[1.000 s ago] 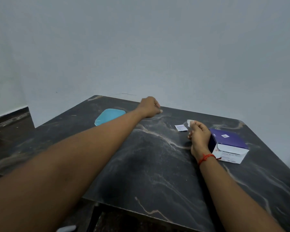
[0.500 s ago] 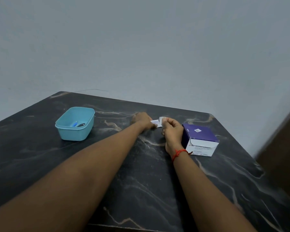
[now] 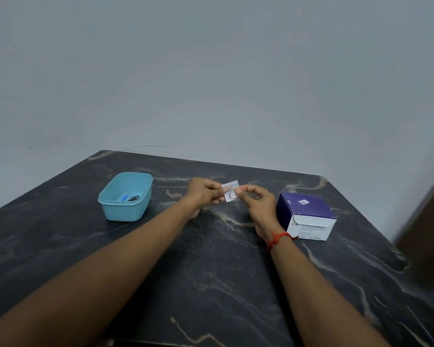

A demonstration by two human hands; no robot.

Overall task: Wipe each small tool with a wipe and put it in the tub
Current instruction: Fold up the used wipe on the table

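Note:
A small white wipe packet (image 3: pixel 230 191) is held above the dark marbled table (image 3: pixel 211 271), pinched from both sides. My left hand (image 3: pixel 203 193) pinches its left edge and my right hand (image 3: pixel 257 199) pinches its right edge between thumb and forefinger. To the left stands a light blue tub (image 3: pixel 115 209) with a small blue tool (image 3: pixel 124 197) and a dark metal tool (image 3: pixel 133 198) lying inside.
A purple and white box of alcohol swabs (image 3: pixel 307 216) sits just right of my right wrist. A grey wall rises behind the table. A brown surface (image 3: pixel 426 234) shows at the right edge.
Both hands have lifted the packet off the table and hold it between them. The view has shifted so the tub shows in full at the left.

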